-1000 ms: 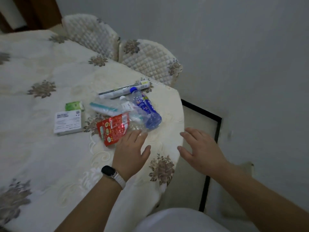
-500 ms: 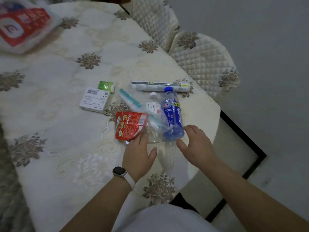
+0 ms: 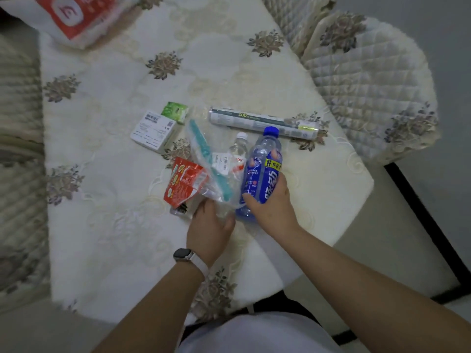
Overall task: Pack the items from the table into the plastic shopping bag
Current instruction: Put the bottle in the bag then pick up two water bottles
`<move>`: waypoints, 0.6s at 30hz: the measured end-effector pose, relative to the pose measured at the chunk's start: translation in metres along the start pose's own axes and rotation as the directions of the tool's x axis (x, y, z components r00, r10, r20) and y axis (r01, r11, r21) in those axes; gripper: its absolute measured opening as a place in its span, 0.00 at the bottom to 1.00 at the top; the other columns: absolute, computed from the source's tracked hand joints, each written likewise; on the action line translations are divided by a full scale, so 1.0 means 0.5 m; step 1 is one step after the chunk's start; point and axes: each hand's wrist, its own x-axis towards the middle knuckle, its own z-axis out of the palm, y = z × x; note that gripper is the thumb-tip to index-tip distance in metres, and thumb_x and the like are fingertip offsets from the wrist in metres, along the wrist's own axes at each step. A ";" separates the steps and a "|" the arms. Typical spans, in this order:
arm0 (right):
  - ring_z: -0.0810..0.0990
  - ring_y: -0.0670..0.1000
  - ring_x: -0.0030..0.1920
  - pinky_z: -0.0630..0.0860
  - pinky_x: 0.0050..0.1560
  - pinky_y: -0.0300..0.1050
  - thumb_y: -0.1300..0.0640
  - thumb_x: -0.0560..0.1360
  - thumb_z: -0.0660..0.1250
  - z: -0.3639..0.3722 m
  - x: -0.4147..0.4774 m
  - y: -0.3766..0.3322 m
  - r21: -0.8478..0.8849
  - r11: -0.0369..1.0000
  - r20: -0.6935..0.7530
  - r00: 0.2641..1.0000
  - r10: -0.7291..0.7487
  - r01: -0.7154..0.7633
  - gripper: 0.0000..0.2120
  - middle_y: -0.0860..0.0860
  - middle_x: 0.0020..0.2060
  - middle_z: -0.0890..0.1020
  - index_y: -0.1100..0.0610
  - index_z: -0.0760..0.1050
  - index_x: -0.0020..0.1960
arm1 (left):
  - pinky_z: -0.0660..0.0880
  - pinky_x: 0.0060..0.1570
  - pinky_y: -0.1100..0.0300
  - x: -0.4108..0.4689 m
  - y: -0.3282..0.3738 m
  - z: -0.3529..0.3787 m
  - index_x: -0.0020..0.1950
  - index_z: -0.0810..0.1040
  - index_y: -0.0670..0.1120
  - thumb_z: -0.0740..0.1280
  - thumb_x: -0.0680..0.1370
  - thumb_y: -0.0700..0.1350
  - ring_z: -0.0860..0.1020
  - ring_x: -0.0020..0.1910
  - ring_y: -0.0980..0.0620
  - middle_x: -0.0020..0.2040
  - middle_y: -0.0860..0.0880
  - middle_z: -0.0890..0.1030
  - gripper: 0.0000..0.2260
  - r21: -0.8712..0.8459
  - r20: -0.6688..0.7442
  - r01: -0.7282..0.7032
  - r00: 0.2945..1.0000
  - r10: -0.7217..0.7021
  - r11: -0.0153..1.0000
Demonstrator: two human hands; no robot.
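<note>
Head view. Tabletop (image 3: 114, 225) under cream embroidered cloth; quilted chair (image 3: 369, 85) far right. Red-and-white package (image 3: 76, 16) at far left. Crumpled clear plastic bag (image 3: 211, 174) mid-table, teal item (image 3: 202, 143) inside. Long roll (image 3: 262, 121) beyond it. Right hand (image 3: 272, 207): fingers wrapped round blue bottle (image 3: 265, 164), lying just right of bag. Left hand (image 3: 209, 225): fingers pinch bag's near edge. White box (image 3: 153, 131) and green packet (image 3: 175, 112) touching, far left of bag. Red packet (image 3: 183, 182) against bag's left side. Small clear bottle (image 3: 239, 146) beside blue one.
</note>
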 end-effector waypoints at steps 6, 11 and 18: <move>0.80 0.47 0.49 0.78 0.45 0.43 0.48 0.60 0.76 -0.011 0.026 0.001 0.083 0.995 0.032 0.998 0.057 -0.060 0.47 0.49 0.56 0.76 0.48 0.55 0.72 | 0.76 0.49 0.55 -0.009 0.008 0.009 0.66 0.73 0.46 0.73 0.72 0.48 0.78 0.57 0.46 0.59 0.46 0.80 0.24 -0.084 -0.071 0.031 0.997 -0.037 0.996; 0.80 0.50 0.49 0.81 0.48 0.53 0.44 0.55 0.73 -0.052 0.011 0.007 -0.062 0.997 0.079 0.995 0.059 -0.054 0.49 0.50 0.56 0.75 0.47 0.56 0.71 | 0.73 0.50 0.60 -0.052 0.002 0.005 0.68 0.72 0.51 0.73 0.71 0.50 0.77 0.57 0.52 0.60 0.51 0.79 0.26 -0.104 -0.067 0.041 0.997 -0.048 0.994; 0.77 0.54 0.50 0.79 0.51 0.53 0.44 0.59 0.72 -0.103 -0.075 0.034 -0.314 0.948 0.127 0.988 0.090 -0.046 0.45 0.51 0.55 0.71 0.49 0.56 0.72 | 0.69 0.51 0.60 -0.158 -0.032 -0.014 0.66 0.72 0.48 0.73 0.72 0.46 0.72 0.54 0.57 0.54 0.57 0.72 0.24 -0.075 0.002 0.084 0.996 -0.084 0.994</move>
